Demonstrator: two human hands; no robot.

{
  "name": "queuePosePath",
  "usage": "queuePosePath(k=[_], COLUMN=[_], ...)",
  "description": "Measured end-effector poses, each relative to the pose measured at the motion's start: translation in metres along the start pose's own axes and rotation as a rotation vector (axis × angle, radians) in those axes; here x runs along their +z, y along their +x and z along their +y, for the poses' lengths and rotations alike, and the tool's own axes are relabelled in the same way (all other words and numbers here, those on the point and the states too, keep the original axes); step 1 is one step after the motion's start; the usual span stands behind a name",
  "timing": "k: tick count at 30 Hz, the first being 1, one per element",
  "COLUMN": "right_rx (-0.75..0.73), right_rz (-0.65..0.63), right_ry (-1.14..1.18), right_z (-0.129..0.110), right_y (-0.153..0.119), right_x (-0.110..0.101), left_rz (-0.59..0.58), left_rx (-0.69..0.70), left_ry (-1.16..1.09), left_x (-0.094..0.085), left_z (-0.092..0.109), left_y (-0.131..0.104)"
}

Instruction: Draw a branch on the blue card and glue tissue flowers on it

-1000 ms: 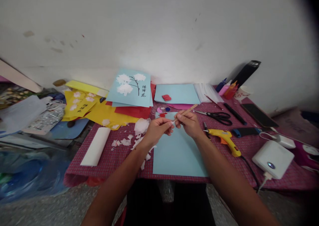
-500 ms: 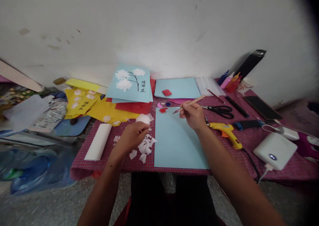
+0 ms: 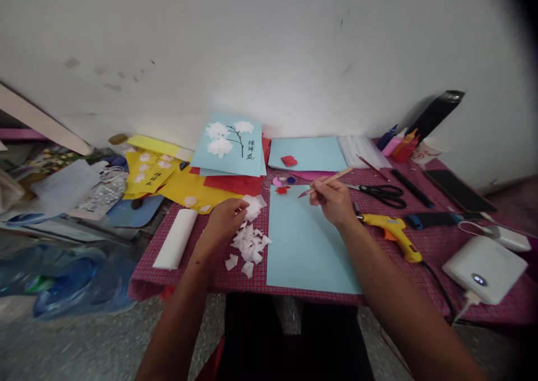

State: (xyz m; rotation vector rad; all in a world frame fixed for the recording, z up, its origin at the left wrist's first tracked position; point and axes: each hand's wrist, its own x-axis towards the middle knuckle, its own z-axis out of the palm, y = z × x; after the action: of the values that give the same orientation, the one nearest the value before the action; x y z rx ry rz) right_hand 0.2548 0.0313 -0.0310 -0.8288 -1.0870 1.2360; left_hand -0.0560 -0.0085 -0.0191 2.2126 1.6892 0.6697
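Note:
My right hand [image 3: 334, 201] holds a paintbrush [image 3: 338, 175] with a pale wooden handle, its dark tip pointing left above a light blue sheet [image 3: 311, 246]. Left of that sheet, my left hand [image 3: 227, 219] has its fingers pinched together at the edge of a white paper clump [image 3: 253, 208]. What is between those fingertips is too small to make out. Just below lies a loose heap of torn white paper pieces [image 3: 251, 244]. Small red, pink and dark blue pieces, including a red disc [image 3: 282, 190], lie at the sheet's top left corner.
A folded white paper [image 3: 176, 239] lies at left. Behind stand a blue card with white flowers [image 3: 229, 143] and a blue sheet with a red paper heart [image 3: 289, 161]. To the right are scissors [image 3: 382, 193], a yellow glue gun [image 3: 393, 230], paint bottles [image 3: 403, 145] and a white power bank [image 3: 483, 269].
My left hand has moved slightly up and back toward the white paper clump, off the torn pieces. The right hand keeps the paintbrush above the sheet. The whole view has shifted a little.

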Motion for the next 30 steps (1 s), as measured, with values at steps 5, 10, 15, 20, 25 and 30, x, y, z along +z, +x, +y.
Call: queuePosePath(k=[5,10,15,20,25,30], right_rx=[0.003,0.005,0.007,0.006,-0.007,-0.066], right_rz=[-0.009,-0.008,-0.01,-0.012,0.016,0.104], right_ry=[-0.005,-0.006,-0.01,-0.017,-0.039,-0.058], right_z=[0.0,0.0,0.001,0.0,-0.001,-0.004], right_y=[-0.001,-0.001,-0.001,-0.001,-0.001,0.003], right_x=[0.001,0.001,0.001,0.0,0.0,0.003], left_rz=[-0.089,-0.167,-0.136,-0.093,-0.051,-0.047], left_rx=[0.131,0.146,0.098,0.064,0.061,0.186], left_ry=[0.203,0.297,0.286,0.219,0.201,0.118], left_x=[0.007,0.009,0.007,0.007,0.01,0.008], left_z=[0.002,0.007,0.008,0.005,0.002,0.012], left_y=[0.014,0.02,0.02,0.018,0.019,0.023])
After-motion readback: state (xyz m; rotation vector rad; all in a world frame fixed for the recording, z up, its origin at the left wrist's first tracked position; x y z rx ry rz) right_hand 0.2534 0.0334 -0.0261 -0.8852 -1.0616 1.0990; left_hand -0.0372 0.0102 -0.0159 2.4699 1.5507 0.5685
